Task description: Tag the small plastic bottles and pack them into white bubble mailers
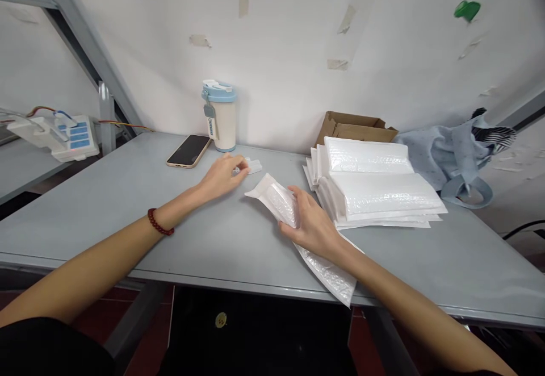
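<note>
My right hand (313,222) grips a white bubble mailer (275,197) by its middle, thumb on one side and fingers on the other. The mailer lies slantwise, its lower end hanging over the table's front edge. My left hand (225,172) rests farther back on the table with its fingers curled together. Small translucent plastic strips (254,166) lie at those fingertips; what the fingers pinch is hidden. On the right, close to my right hand, sits a stack of white bubble mailers (378,186).
A black-screened phone (189,151) and a cream tumbler with a blue lid (224,117) stand behind my left hand. Behind the stack is an open cardboard box (357,128), with a light blue cloth bag (438,149) beside it. A power strip (74,137) is at far left.
</note>
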Tool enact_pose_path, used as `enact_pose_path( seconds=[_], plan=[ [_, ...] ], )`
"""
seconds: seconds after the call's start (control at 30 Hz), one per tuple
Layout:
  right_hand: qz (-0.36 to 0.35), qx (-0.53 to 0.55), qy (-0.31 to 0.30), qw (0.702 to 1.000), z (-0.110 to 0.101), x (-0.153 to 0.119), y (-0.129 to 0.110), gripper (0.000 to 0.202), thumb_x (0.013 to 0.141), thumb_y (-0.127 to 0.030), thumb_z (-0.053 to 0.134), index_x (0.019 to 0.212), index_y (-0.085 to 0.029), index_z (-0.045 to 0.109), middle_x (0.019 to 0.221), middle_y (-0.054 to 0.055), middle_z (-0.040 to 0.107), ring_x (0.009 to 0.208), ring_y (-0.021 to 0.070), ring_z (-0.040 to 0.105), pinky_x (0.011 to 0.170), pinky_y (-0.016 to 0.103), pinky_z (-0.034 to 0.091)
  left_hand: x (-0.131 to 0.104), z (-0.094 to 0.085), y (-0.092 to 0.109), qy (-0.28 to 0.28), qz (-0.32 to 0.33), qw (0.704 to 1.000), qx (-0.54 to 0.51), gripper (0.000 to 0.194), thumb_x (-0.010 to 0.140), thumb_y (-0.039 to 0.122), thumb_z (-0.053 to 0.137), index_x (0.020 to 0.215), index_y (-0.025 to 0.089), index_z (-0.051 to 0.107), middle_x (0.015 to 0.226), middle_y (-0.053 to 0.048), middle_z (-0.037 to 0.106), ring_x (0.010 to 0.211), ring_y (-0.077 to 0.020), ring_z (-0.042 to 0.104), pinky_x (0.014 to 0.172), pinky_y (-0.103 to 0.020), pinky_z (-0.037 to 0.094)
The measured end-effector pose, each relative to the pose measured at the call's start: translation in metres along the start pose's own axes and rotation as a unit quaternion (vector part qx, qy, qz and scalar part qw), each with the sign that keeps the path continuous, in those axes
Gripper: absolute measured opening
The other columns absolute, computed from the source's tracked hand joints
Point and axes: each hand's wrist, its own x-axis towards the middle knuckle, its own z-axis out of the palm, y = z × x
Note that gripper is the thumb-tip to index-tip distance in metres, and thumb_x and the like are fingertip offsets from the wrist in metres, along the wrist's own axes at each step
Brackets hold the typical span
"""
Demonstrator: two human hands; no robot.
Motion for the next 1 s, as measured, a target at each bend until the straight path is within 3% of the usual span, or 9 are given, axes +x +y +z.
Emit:
enact_pose_path(
  seconds=[0.13, 0.23, 0.47, 0.67, 0.83, 1.0],
  plan=[
    [0.003, 0.006, 0.005, 1.0, 0.002, 0.0, 0.002, 0.062, 0.076, -0.034, 0.058, 0.131, -0.015, 0.038, 0.126, 0.017, 0.055, 0.116, 0.0317, 0.054, 0.085, 0.045, 0.051, 0.009, 0.005, -0.034, 0.011, 0.036, 0.997, 0.067, 0.024, 0.083, 0.039, 0.053, 0.088, 0.02, 0.066, 0.089, -0.008, 0.067, 0.091, -0.0247, 0.054, 0.081, -0.038, 0.044],
    [0.003, 0.006, 0.003, 1.0, 0.002, 0.0, 0.001, 0.06, 0.077, -0.033, 0.058, 0.13, -0.013, 0.039, 0.127, 0.018, 0.055, 0.117, 0.0311, 0.053, 0.088, 0.044, 0.05, 0.011, 0.012, -0.044, -0.012, 0.033, 0.996, 0.078, 0.032, 0.082, 0.042, 0.056, 0.098, 0.018, 0.068, 0.091, -0.008, 0.065, 0.097, -0.0263, 0.053, 0.087, -0.039, 0.044],
    [-0.012, 0.005, 0.003, 1.0, 0.002, 0.0, 0.002, 0.057, 0.078, -0.033, 0.057, 0.13, -0.016, 0.039, 0.125, 0.015, 0.056, 0.115, 0.0302, 0.054, 0.09, 0.045, 0.049, 0.012, 0.022, -0.04, -0.038, -0.018, 0.995, 0.093, 0.035, 0.083, 0.042, 0.053, 0.1, 0.016, 0.069, 0.091, -0.01, 0.061, 0.098, -0.0276, 0.052, 0.085, -0.038, 0.044],
    [-0.016, 0.003, 0.001, 1.0, 0.002, 0.001, 0.003, 0.057, 0.078, -0.032, 0.057, 0.129, -0.016, 0.039, 0.121, 0.015, 0.058, 0.114, 0.0305, 0.055, 0.09, 0.046, 0.049, 0.011, 0.021, -0.039, -0.037, 0.002, 0.991, 0.128, 0.033, 0.085, 0.041, 0.052, 0.099, 0.017, 0.069, 0.093, -0.011, 0.058, 0.099, -0.0289, 0.049, 0.084, -0.038, 0.045],
    [-0.012, 0.006, -0.002, 1.0, 0.002, 0.0, 0.003, 0.057, 0.079, -0.032, 0.057, 0.129, -0.015, 0.038, 0.124, 0.016, 0.056, 0.116, 0.0301, 0.053, 0.092, 0.045, 0.049, 0.01, 0.02, -0.035, -0.047, 0.056, 0.979, 0.19, 0.039, 0.088, 0.048, 0.05, 0.1, 0.016, 0.067, 0.09, -0.011, 0.057, 0.096, -0.0297, 0.048, 0.082, -0.04, 0.044],
    [-0.005, 0.005, -0.008, 1.0, 0.002, 0.0, 0.003, 0.057, 0.078, -0.032, 0.057, 0.128, -0.013, 0.038, 0.126, 0.017, 0.055, 0.117, 0.0299, 0.053, 0.093, 0.045, 0.048, 0.012, 0.028, -0.034, -0.024, 0.051, 0.98, 0.19, 0.035, 0.088, 0.045, 0.05, 0.098, 0.016, 0.067, 0.092, -0.013, 0.057, 0.095, -0.0293, 0.049, 0.081, -0.04, 0.044]
  ],
)
